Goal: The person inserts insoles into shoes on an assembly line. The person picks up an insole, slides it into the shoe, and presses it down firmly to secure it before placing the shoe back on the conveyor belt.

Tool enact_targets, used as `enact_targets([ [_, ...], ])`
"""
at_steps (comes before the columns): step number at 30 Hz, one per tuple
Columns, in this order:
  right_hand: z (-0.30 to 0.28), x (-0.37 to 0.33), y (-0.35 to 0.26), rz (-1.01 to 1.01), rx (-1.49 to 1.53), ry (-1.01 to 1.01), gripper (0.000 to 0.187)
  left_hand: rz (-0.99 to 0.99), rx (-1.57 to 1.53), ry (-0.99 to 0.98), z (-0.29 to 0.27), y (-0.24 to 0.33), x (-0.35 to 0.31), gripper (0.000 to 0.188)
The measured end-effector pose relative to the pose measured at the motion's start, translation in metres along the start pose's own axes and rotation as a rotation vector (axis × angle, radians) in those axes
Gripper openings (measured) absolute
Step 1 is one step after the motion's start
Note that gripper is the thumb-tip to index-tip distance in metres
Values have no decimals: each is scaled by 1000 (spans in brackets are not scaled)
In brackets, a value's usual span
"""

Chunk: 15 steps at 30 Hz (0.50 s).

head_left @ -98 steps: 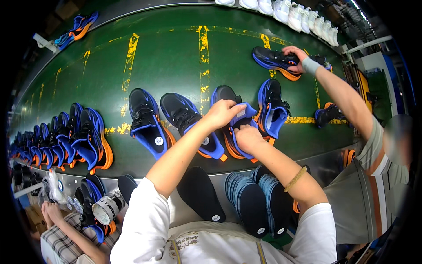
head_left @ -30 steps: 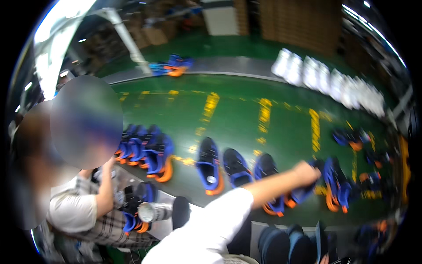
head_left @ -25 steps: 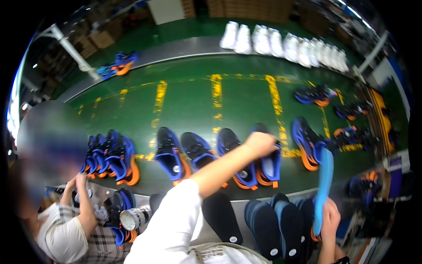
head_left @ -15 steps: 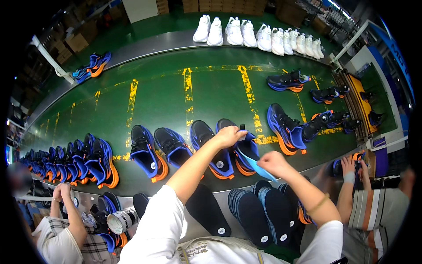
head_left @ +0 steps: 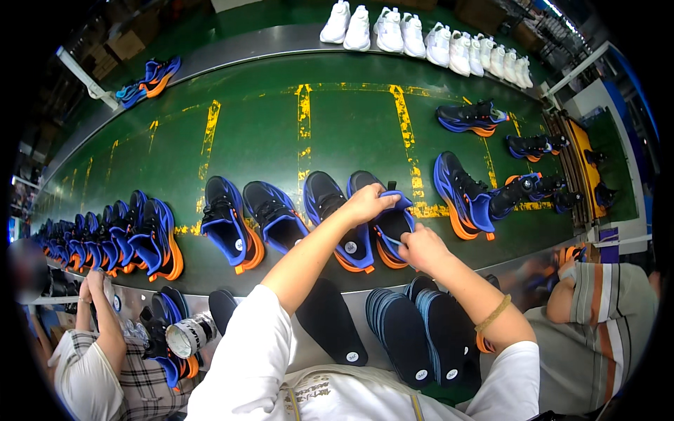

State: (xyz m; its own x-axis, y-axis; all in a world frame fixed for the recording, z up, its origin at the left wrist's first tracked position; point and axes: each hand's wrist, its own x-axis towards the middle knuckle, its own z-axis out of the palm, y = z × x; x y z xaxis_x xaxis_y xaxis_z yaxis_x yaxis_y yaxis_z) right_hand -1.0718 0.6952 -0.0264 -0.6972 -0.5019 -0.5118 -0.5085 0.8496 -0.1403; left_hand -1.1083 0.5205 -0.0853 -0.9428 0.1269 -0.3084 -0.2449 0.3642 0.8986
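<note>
My left hand [head_left: 373, 203] pinches the tongue of a black and blue sneaker [head_left: 392, 223] with an orange sole, holding its collar apart. At that opening my right hand [head_left: 423, 249] is closed on an insole [head_left: 394, 241], of which only a light blue edge shows; the rest is inside the shoe or behind my fingers. Just left stands a matching sneaker [head_left: 326, 193] with an insole lying in it. Two more sneakers, a middle one [head_left: 270, 205] and a left one [head_left: 223, 200], are farther left. Below my forearms lie stacked black insoles [head_left: 399, 337] and a single black insole [head_left: 330, 323].
The green conveyor belt [head_left: 260, 133] carries a long row of sneakers [head_left: 151, 235] at left and several more [head_left: 463, 196] at right. White shoes [head_left: 390, 31] line the far ledge. A round can [head_left: 186, 337] sits near a co-worker's arms [head_left: 105, 309]; another person [head_left: 604, 316] is at right.
My right hand has brought the insole forward from outside the shoe into its opening. My left hand keeps its grip on the tongue. The view has shifted slightly.
</note>
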Motion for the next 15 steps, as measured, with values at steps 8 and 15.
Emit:
enact_targets([
  [8,49,44,10,-248,-154,355,14,83,119,72,8,-1,0,53],
  [15,57,64,9,-195,-243,266,17,91,127,64,6,-4,-8,48],
])
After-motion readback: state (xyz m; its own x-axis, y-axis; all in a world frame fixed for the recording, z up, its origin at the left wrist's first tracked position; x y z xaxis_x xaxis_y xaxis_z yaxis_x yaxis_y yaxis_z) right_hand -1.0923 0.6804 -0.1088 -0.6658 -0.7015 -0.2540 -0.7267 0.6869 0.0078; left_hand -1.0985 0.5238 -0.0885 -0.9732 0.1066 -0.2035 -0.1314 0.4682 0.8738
